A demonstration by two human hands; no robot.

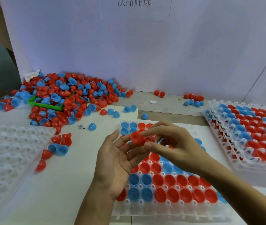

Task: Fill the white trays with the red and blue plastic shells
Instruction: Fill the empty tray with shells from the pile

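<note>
Head view: wall sign (133,2) "次品筛选".

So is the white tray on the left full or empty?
Empty. The left white tray shows only bare cups, with no red or blue shells in it.

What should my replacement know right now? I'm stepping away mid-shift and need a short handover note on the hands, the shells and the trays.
Right hand: pinching a red plastic half-shell above the middle tray.
Left hand: open, palm up, fingertips beside that shell.
White moulded plastic tray in the middle: mostly filled with red and blue shells; nearest row of pockets empty.
Stack of filled white trays: at right.
Empty white tray: at left.
Loose heap of red and blue shells: back left, over a green bin.
Left: seat this shell, finish the middle tray, then fill the empty one.
</note>
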